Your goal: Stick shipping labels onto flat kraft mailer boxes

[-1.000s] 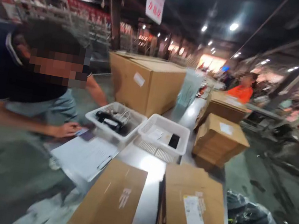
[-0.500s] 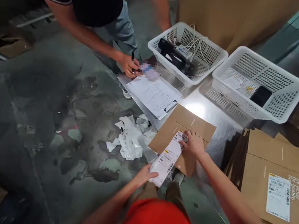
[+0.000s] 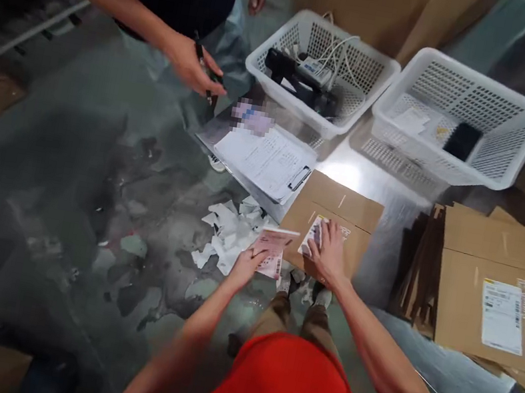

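My left hand (image 3: 244, 268) pinches a strip of printed shipping labels (image 3: 275, 245), which is folded over and held just off the cardboard's left edge. A flat folded cardboard box (image 3: 358, 217) lies at the front edge of the metal table. On it is a white shipping label (image 3: 309, 239), partly hidden under the fingers of my right hand (image 3: 331, 253). That hand lies flat with its fingers stretched out, touching the label and the cardboard.
A stack of flat boxes (image 3: 460, 313), the top one labelled, lies at right. Behind stand two white baskets (image 3: 382, 119), one holding cables and devices. A clipboard (image 3: 268, 164) lies at left. Another person's hand (image 3: 194, 66) holds a pen. Scrap paper (image 3: 222, 237) litters the floor.
The label strip has come away from the label under my right hand and now folds over in my left. The other person's hand has lifted off the papers with the pen.
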Available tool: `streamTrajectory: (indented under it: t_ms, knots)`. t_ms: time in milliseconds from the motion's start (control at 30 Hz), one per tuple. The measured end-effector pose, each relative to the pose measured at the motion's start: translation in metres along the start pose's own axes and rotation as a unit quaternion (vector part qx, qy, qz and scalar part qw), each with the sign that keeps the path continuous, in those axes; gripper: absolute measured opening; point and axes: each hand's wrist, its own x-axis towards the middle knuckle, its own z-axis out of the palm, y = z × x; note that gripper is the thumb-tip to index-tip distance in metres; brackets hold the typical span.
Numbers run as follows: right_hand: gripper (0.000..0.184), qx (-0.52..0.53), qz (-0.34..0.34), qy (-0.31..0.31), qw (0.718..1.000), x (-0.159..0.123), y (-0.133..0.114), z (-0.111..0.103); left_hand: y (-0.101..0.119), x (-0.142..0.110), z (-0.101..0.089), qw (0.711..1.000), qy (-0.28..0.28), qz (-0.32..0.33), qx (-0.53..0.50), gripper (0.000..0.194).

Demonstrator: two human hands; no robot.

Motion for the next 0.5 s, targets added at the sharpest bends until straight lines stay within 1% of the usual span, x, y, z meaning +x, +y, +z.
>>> streamTrajectory:
  t_ms: [33, 100, 133, 167, 233, 267, 300, 333, 367, 400, 433, 500]
  knots:
    - [0.061, 0.012, 0.061, 0.024, 0.998, -0.008, 0.013, -0.012, 0.005, 0.010, 0.011, 1.000, -0.019, 0.011, -0.001, 0.023]
    - [0.060, 0.029, 0.190, 0.064, 0.979, -0.029, 0.033, -0.034, 0.009, 0.014, 0.027, 0.998, -0.057, 0.027, -0.001, 0.023]
    - [0.057, 0.037, 0.231, 0.068, 0.970, -0.040, 0.038, -0.042, 0.010, 0.011, 0.031, 0.997, -0.069, 0.035, 0.003, 0.024]
    - [0.054, 0.048, 0.251, 0.066, 0.964, -0.050, 0.039, -0.047, 0.009, 0.004, 0.033, 0.996, -0.074, 0.044, 0.013, 0.023]
    - [0.050, 0.069, 0.253, 0.068, 0.963, -0.066, 0.034, -0.055, 0.009, -0.015, 0.034, 0.994, -0.072, 0.060, 0.049, 0.021]
    - [0.051, 0.085, 0.248, 0.081, 0.962, -0.072, 0.032, -0.062, 0.009, -0.027, 0.035, 0.993, -0.071, 0.069, 0.070, 0.019]
    - [0.054, 0.110, 0.243, 0.099, 0.959, -0.076, 0.032, -0.072, 0.010, -0.039, 0.038, 0.990, -0.075, 0.075, 0.091, 0.019]
    - [0.058, 0.139, 0.235, 0.122, 0.954, -0.081, 0.036, -0.088, 0.011, -0.051, 0.044, 0.988, -0.084, 0.074, 0.107, 0.021]
    - [0.061, 0.166, 0.225, 0.149, 0.949, -0.088, 0.046, -0.108, 0.013, -0.064, 0.055, 0.986, -0.101, 0.068, 0.116, 0.025]
    - [0.064, 0.189, 0.215, 0.178, 0.941, -0.097, 0.062, -0.131, 0.014, -0.077, 0.069, 0.983, -0.126, 0.058, 0.121, 0.030]
    - [0.066, 0.206, 0.207, 0.207, 0.934, -0.109, 0.083, -0.157, 0.015, -0.089, 0.086, 0.978, -0.159, 0.047, 0.123, 0.035]
    - [0.068, 0.211, 0.202, 0.244, 0.925, -0.140, 0.140, -0.205, 0.017, -0.106, 0.128, 0.961, -0.244, 0.025, 0.125, 0.043]
